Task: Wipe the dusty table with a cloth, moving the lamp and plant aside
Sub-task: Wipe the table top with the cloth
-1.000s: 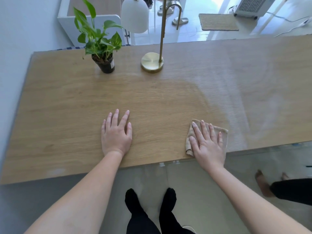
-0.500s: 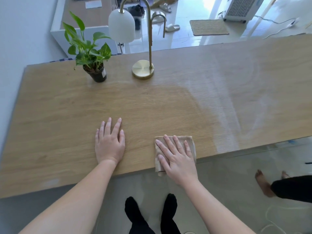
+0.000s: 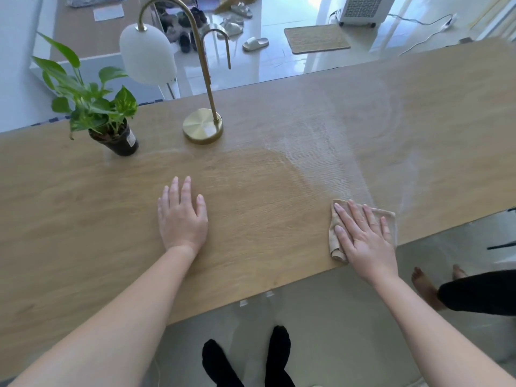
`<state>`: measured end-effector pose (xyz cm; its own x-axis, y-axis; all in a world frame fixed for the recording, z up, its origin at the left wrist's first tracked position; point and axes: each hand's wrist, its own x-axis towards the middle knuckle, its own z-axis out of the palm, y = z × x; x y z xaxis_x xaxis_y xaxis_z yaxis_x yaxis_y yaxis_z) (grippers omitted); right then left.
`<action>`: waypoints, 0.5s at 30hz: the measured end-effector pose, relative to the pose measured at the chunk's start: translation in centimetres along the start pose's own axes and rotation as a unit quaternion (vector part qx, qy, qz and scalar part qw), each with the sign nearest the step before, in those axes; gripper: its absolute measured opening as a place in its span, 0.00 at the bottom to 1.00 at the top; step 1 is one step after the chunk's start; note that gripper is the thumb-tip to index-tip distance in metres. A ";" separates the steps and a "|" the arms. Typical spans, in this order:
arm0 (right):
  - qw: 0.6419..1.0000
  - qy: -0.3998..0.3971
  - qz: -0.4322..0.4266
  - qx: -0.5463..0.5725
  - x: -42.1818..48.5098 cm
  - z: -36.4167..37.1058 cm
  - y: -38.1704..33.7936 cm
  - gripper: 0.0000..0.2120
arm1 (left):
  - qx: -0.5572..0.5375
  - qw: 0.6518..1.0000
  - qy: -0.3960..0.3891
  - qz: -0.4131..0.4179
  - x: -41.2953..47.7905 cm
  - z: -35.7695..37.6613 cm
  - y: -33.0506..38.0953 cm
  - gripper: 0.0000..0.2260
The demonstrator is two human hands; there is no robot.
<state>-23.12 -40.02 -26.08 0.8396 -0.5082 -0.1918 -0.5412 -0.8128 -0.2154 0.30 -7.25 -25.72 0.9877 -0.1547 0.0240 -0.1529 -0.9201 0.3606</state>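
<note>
The long wooden table [image 3: 83,208] is clean on its left half and hazy with pale dust on its right. My right hand [image 3: 363,238] presses flat, fingers straight, on a folded beige cloth [image 3: 391,219] near the front edge, at the border of the dusty zone. My left hand [image 3: 181,216] rests flat on the clean wood at the middle front. At the back left stand a potted green plant [image 3: 111,129] in a black pot and a brass lamp [image 3: 203,127] with a white shade.
Another person's bare feet and dark leg [image 3: 460,291] are on the floor just right of me, beyond the table's front edge. My own feet in black socks [image 3: 245,361] stand below. Sandals, a mat and a white appliance lie on the floor behind the table.
My right hand slid the cloth left along the front edge, then back right to the edge of the dust. The left hand stayed flat on the table.
</note>
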 end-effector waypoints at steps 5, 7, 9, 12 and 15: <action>0.998 0.007 0.069 0.011 5.1 -2.3 2.4 0.28 | 0.059 0.998 -0.003 -0.010 0.6 2.1 1.0 0.29; 0.995 0.010 0.099 0.010 7.8 -3.0 2.7 0.28 | 0.061 0.998 0.003 -0.016 0.7 2.3 1.0 0.29; 0.991 0.018 0.132 0.015 10.2 -3.3 2.2 0.29 | 0.066 0.998 0.006 -0.017 0.7 2.3 1.1 0.29; 0.989 0.019 0.144 0.024 12.5 -3.1 -0.2 0.30 | 0.070 0.997 0.004 -0.021 0.9 2.3 1.3 0.29; 0.998 -0.001 0.064 0.010 11.4 -2.1 -3.3 0.30 | 0.072 0.997 -0.003 -0.024 0.8 2.2 1.1 0.29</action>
<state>-11.61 -43.73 -25.55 0.7630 -0.6077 -0.2203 -0.6454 -0.7352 -0.2073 0.86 -9.21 -27.34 0.9939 -0.1103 0.0030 -0.1082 -0.9688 0.2229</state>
